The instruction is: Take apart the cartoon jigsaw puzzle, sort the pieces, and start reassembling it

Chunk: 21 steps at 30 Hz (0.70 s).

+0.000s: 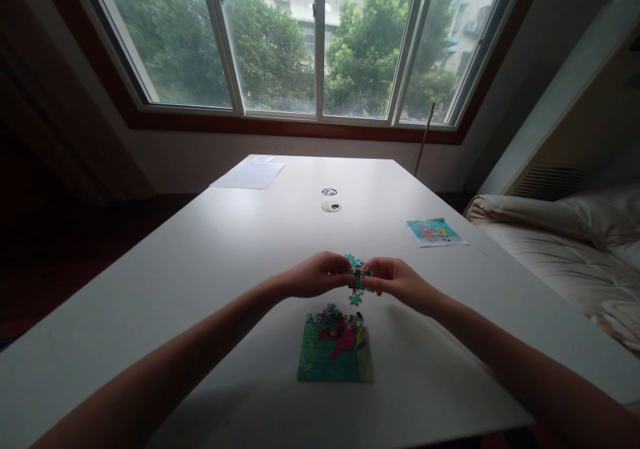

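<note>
Above the middle of the white table, my left hand (327,274) and my right hand (395,281) face each other, fingers pinched. Between them is a small cluster of joined jigsaw puzzle pieces (355,297), mostly teal with knobbed edges. Both hands grip it, the left on its left side and the right on its right side. Just below, nearer to me, lies a partly assembled jigsaw puzzle (335,352) in green with a pink cartoon figure. Its far edge is uneven, with several darker and whitish pieces along it.
The white table (240,249) runs toward a window. A colourful printed picture (436,231) lies to the right, and two round flat items (331,206) lie farther off. White paper sheets (250,174) rest at the far left corner. A beige sofa (555,229) stands right of the table.
</note>
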Tool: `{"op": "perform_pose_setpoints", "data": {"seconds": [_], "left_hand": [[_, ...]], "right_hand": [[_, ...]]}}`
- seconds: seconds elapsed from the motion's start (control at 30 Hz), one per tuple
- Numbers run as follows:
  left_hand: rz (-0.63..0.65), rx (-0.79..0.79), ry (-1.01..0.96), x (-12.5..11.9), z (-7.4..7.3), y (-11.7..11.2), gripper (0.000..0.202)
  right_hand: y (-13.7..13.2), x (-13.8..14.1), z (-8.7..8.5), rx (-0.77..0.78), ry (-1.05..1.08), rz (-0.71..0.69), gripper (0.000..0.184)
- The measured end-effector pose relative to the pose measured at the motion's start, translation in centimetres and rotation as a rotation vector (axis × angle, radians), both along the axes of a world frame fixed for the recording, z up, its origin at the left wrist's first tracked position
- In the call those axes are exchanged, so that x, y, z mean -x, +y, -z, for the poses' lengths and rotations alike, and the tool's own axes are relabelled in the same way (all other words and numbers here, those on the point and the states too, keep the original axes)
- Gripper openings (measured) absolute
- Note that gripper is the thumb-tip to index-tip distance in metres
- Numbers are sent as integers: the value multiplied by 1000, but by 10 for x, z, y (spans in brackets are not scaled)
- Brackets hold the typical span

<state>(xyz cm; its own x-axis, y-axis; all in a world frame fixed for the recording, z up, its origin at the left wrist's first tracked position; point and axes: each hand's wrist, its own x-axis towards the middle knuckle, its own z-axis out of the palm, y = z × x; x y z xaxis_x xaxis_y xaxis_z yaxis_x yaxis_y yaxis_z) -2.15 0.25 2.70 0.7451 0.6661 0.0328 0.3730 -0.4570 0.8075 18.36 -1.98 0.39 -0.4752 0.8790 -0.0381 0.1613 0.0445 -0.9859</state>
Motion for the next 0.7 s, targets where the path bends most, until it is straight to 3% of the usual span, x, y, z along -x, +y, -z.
{"op": "perform_pose_setpoints", "data": {"seconds": [0.17,0.33,0.7], "left_hand": [[-138,120,-108,-1,8,8,28],[-275,-24,-14,-1,14,11,30],[-219,-111,-15,-13,22,-2,28]], "right_hand": [[4,-1,3,54,126,52,28],[6,-2,5,25,134,146,28],[3,3,2,-64,72,154,28]]}}
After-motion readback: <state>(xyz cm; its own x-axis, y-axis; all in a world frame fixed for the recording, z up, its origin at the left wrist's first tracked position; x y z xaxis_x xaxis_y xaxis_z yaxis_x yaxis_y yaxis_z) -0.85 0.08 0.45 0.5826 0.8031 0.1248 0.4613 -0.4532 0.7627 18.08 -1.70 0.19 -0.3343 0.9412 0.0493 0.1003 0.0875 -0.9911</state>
